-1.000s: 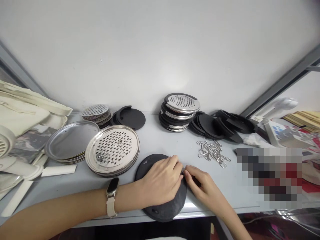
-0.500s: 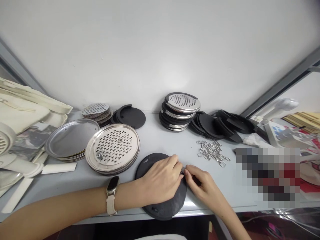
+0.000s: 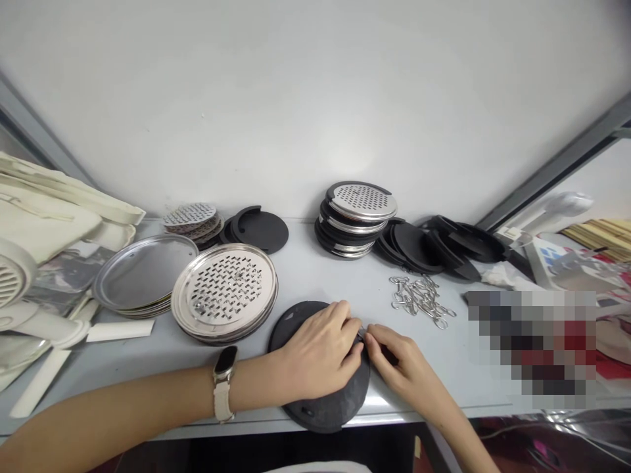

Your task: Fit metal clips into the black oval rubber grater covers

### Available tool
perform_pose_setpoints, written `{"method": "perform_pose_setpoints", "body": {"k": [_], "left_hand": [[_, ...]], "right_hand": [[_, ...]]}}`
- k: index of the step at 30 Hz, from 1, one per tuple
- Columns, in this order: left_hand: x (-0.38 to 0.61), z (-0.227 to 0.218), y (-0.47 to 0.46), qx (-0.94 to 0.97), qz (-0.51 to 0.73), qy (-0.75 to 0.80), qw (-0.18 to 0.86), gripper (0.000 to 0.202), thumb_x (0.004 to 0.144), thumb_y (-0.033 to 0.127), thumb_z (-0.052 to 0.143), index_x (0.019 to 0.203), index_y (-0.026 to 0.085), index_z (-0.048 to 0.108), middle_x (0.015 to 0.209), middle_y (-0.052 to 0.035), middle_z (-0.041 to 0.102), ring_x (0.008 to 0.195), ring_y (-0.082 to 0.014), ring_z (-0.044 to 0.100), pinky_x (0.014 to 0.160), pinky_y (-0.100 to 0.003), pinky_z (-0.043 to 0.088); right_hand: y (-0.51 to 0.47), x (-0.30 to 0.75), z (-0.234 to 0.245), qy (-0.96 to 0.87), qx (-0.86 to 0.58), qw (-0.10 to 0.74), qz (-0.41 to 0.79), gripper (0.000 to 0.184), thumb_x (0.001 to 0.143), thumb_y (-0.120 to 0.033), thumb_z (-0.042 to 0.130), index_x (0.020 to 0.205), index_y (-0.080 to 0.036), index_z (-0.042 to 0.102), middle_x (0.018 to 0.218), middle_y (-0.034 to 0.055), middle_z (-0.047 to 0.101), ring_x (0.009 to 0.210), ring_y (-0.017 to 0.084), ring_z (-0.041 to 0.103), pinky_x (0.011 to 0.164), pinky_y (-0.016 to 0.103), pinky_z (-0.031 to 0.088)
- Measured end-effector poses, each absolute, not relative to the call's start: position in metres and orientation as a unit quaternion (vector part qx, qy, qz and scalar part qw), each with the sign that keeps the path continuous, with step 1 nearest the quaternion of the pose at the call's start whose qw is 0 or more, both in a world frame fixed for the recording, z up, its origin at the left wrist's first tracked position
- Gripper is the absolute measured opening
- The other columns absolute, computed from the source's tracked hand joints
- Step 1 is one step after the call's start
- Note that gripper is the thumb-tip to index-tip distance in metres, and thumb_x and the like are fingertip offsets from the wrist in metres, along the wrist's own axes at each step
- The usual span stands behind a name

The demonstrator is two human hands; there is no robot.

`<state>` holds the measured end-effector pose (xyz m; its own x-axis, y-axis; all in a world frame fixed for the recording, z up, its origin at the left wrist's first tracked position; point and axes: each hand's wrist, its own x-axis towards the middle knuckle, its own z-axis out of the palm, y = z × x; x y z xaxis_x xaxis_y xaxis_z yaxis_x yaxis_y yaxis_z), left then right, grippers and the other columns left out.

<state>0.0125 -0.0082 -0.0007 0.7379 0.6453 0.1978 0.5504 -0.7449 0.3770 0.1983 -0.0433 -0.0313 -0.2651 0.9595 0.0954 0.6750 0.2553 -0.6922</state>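
Note:
A black round plastic plate (image 3: 340, 410) lies at the table's front edge. Across it rests my left hand (image 3: 318, 351), its fingers curled down and closed at the plate's right rim. Opposite, my right hand (image 3: 401, 364) pinches a small shiny metal piece (image 3: 362, 333) between thumb and forefinger at that same rim; the fingers hide most of it. Beyond my right hand is a loose pile of bent wire hooks (image 3: 421, 299). Left of the plate stands a stack of round metal grater discs (image 3: 224, 292).
Plain metal discs (image 3: 145, 272) are stacked at left, with smaller grater discs (image 3: 190, 215) and black lids (image 3: 263, 231) behind. Black-rimmed graters (image 3: 362, 200) stand against the wall. More black parts (image 3: 419, 248) lie to their right. A white fan (image 3: 12, 279) is far left.
Both hands stay at the plate's right rim with almost no movement. A bit more of the small metal piece shows between them. The whole view has shifted slightly.

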Motion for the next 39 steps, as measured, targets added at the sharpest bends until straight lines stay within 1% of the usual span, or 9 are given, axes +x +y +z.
{"method": "perform_pose_setpoints", "body": {"k": [4,7,13,16,21,28,33,39], "left_hand": [[0.013,-0.002,-0.008,0.919,0.190,0.316,0.141,0.012,0.089,0.019,0.045,0.098,0.015,0.052,0.102,-0.0088,0.046,0.097,-0.0224,0.048,0.087,-0.038,0.046],[0.014,-0.001,-0.007,0.922,0.192,0.311,0.128,0.013,0.089,0.019,0.047,0.100,0.015,0.050,0.103,-0.0091,0.047,0.100,-0.0237,0.046,0.090,-0.040,0.043],[0.012,0.005,-0.007,0.943,0.161,0.278,0.087,0.013,0.094,0.018,0.038,0.102,0.014,0.048,0.103,-0.0104,0.048,0.098,-0.0234,0.046,0.088,-0.040,0.043],[0.011,0.008,-0.007,0.953,0.136,0.261,0.069,0.015,0.095,0.015,0.035,0.101,0.013,0.049,0.101,-0.0100,0.049,0.096,-0.0229,0.046,0.086,-0.039,0.043],[0.012,0.004,-0.006,0.958,0.131,0.251,0.050,0.016,0.096,0.015,0.035,0.096,0.014,0.051,0.096,-0.0083,0.050,0.093,-0.0223,0.046,0.085,-0.037,0.041],[0.014,-0.007,-0.006,0.963,0.135,0.235,0.013,0.017,0.094,0.012,0.037,0.091,0.012,0.054,0.092,-0.0078,0.049,0.091,-0.0226,0.045,0.083,-0.038,0.039],[0.013,-0.007,-0.006,0.962,0.142,0.235,0.014,0.017,0.093,0.011,0.038,0.091,0.013,0.054,0.091,-0.0080,0.050,0.089,-0.0223,0.045,0.082,-0.037,0.039],[0.013,-0.008,-0.006,0.962,0.152,0.226,0.023,0.015,0.093,0.012,0.038,0.091,0.013,0.053,0.091,-0.0082,0.050,0.088,-0.0223,0.045,0.081,-0.037,0.039]], "right_hand": [[-0.043,0.198,-0.031,-0.747,-0.548,0.257,0.275,0.030,0.098,-0.027,0.035,0.069,-0.020,0.039,0.065,-0.0023,0.047,0.060,0.014,0.045,0.058,0.025,0.035],[-0.042,0.198,-0.032,-0.746,-0.549,0.257,0.276,0.031,0.098,-0.028,0.035,0.068,-0.020,0.038,0.064,-0.0025,0.046,0.060,0.014,0.045,0.058,0.025,0.034],[-0.043,0.200,-0.032,-0.742,-0.547,0.252,0.295,0.030,0.099,-0.028,0.033,0.073,-0.019,0.045,0.069,-0.0007,0.050,0.064,0.015,0.047,0.061,0.026,0.036],[-0.044,0.200,-0.033,-0.741,-0.545,0.256,0.297,0.030,0.099,-0.029,0.034,0.073,-0.019,0.045,0.069,-0.0010,0.050,0.064,0.015,0.047,0.061,0.025,0.036],[-0.045,0.200,-0.033,-0.731,-0.549,0.270,0.301,0.029,0.099,-0.030,0.034,0.073,-0.019,0.045,0.068,-0.0019,0.047,0.063,0.014,0.045,0.059,0.025,0.035],[-0.044,0.198,-0.032,-0.731,-0.550,0.274,0.297,0.031,0.098,-0.030,0.035,0.069,-0.020,0.039,0.065,-0.0035,0.042,0.060,0.013,0.041,0.056,0.024,0.032],[-0.044,0.199,-0.034,-0.728,-0.557,0.282,0.282,0.031,0.096,-0.029,0.037,0.066,-0.021,0.033,0.062,-0.0049,0.036,0.057,0.012,0.036,0.053,0.023,0.029],[-0.043,0.199,-0.035,-0.728,-0.559,0.288,0.273,0.030,0.092,-0.025,0.039,0.064,-0.022,0.029,0.061,-0.0054,0.033,0.056,0.011,0.034,0.053,0.022,0.029]]}}
